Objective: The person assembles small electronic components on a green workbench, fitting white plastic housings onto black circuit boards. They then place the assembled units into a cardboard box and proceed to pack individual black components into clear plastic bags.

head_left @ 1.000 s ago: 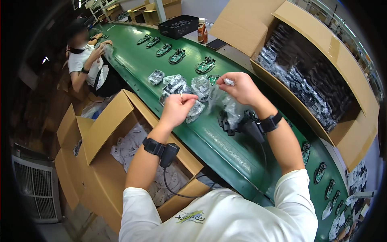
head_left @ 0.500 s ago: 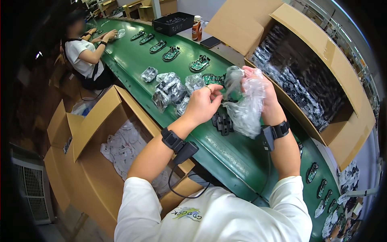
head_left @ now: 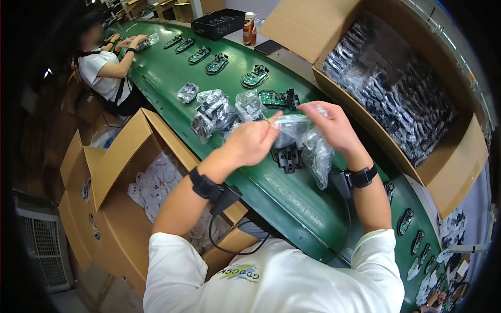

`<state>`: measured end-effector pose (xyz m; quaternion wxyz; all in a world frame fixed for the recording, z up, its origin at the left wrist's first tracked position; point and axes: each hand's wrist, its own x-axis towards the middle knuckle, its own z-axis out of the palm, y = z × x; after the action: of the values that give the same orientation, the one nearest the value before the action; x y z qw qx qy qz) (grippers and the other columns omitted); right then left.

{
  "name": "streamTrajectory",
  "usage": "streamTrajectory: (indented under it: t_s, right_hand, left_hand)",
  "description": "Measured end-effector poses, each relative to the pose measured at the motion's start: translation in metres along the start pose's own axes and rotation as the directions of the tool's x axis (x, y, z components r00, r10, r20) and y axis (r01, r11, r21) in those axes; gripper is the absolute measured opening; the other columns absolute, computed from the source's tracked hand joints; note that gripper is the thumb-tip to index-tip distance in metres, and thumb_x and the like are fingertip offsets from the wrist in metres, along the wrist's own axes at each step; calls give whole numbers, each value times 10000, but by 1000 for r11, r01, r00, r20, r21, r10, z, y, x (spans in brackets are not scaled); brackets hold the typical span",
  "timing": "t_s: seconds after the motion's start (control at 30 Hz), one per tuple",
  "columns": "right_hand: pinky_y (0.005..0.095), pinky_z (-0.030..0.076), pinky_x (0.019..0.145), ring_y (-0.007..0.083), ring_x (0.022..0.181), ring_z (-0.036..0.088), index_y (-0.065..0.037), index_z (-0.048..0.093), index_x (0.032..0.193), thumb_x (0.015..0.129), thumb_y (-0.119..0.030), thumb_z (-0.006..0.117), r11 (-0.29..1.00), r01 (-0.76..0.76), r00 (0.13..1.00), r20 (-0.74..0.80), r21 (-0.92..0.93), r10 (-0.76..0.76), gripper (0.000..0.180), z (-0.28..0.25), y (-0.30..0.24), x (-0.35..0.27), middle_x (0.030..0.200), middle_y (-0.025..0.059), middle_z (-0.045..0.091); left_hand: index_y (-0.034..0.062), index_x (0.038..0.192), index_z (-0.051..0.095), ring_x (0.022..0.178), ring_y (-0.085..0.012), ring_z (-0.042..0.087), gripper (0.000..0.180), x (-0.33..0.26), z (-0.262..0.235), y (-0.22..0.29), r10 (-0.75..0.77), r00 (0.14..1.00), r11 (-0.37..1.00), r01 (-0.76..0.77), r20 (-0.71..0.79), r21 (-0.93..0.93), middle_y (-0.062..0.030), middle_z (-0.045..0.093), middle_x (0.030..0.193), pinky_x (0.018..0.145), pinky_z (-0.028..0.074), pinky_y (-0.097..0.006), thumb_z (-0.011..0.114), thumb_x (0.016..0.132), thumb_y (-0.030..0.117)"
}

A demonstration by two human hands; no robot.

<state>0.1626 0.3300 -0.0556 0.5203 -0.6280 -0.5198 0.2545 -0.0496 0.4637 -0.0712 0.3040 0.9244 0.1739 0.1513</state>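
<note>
Both my hands hold a clear plastic bag (head_left: 308,143) up over the green conveyor belt (head_left: 172,73). My left hand (head_left: 250,142) pinches the bag's top edge with finger and thumb. My right hand (head_left: 329,124) grips the bag's other side, and the bag hangs down below it. A black plastic part (head_left: 286,156) lies on the belt just under my hands. A green circuit board with black pieces (head_left: 277,98) lies just beyond them.
Several bagged parts (head_left: 216,112) pile on the belt to my left. More circuit boards (head_left: 216,63) run up the belt toward a seated person (head_left: 107,68). A big carton of black bagged parts (head_left: 396,99) stands at right, an open carton (head_left: 130,172) at left.
My hands have come closer together on the bag and moved lower and toward me. The view has shifted so the belt's far end shows more.
</note>
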Motion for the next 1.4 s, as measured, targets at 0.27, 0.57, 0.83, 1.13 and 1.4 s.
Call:
streamTrajectory:
  t_s: [0.27, 0.57, 0.83, 1.13, 1.4]
  right_hand:
    - [418, 510, 665, 350, 698, 659, -53, 769, 921, 831, -282, 781, 784, 169, 985, 123, -597, -119, 246, -6, -52, 25, 746, 207, 671]
    - [354, 527, 685, 219, 662, 646, -62, 784, 956, 803, -230, 825, 967, 148, 989, 17, -209, -147, 230, -6, -32, 25, 755, 127, 712]
    - [303, 496, 661, 113, 714, 602, 3, 748, 919, 870, -251, 796, 953, 145, 989, 2, -266, -150, 263, 2, -21, 24, 774, 62, 700]
    - [296, 501, 765, 103, 835, 590, -33, 634, 1065, 972, -167, 675, 923, 275, 949, -79, -271, -306, 168, 14, -11, 25, 888, 49, 668]
    - [282, 491, 682, 103, 724, 587, -16, 692, 1017, 923, -133, 656, 925, 366, 880, -286, -102, -379, 154, 10, -22, 26, 803, 37, 680]
  left_hand:
    - [35, 1197, 726, 870, -182, 702, 272, 24, -72, 6, 204, 969, 975, -214, -141, -59, -158, 729, 1090, 759, 538, -327, 662, 951, 131]
    - [-7, 1045, 757, 627, -84, 531, 179, 24, -67, -19, 195, 980, 952, -196, -26, -237, 2, 627, 663, 590, 453, -264, 676, 943, 117]
    - [-31, 1017, 761, 674, -58, 594, 164, 17, -60, -13, 1, 993, 955, -36, -115, -295, -49, 734, 787, 631, 492, -232, 738, 896, 77]
    - [-62, 1107, 713, 851, -87, 647, 175, 35, -52, -11, 46, 933, 793, -252, -357, -555, -44, 720, 939, 773, 520, -220, 641, 968, 18]
    - [0, 1361, 579, 1123, -255, 648, 613, 59, -35, -47, 311, 900, 948, -273, -306, 161, -176, 674, 1230, 936, 524, -378, 760, 836, 259]
